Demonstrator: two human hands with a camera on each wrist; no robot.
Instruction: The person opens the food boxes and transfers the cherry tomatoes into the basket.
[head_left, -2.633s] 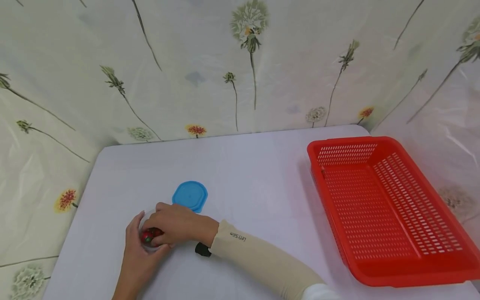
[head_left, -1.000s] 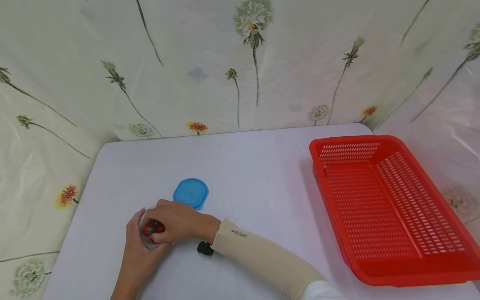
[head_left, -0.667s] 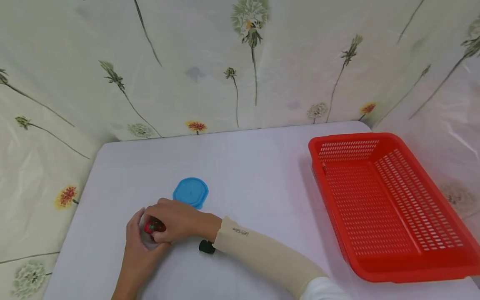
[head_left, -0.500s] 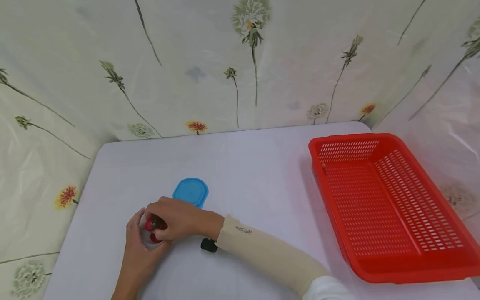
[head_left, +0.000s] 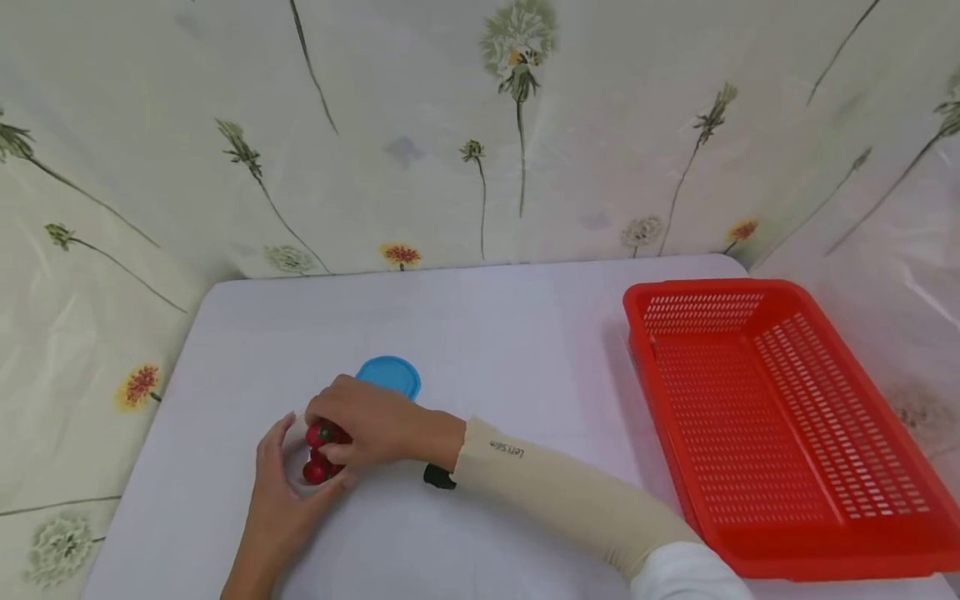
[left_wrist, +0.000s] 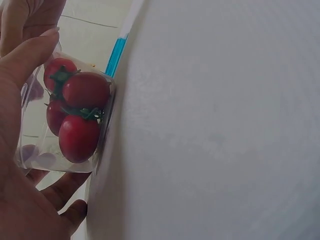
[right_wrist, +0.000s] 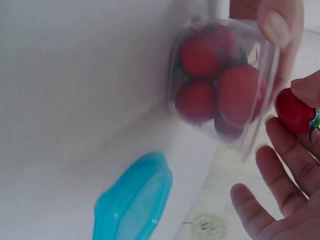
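The left hand [head_left: 288, 504] grips a clear container [left_wrist: 36, 117] with cherry tomatoes [left_wrist: 86, 90], and the right hand [head_left: 371, 421] pinches another tomato [right_wrist: 294, 111] above it.

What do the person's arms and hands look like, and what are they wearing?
Both the left hand and right hand are bare. The right forearm wears a beige sleeve with small dark lettering near the wrist; white fabric shows higher up. The visible left forearm is uncovered.
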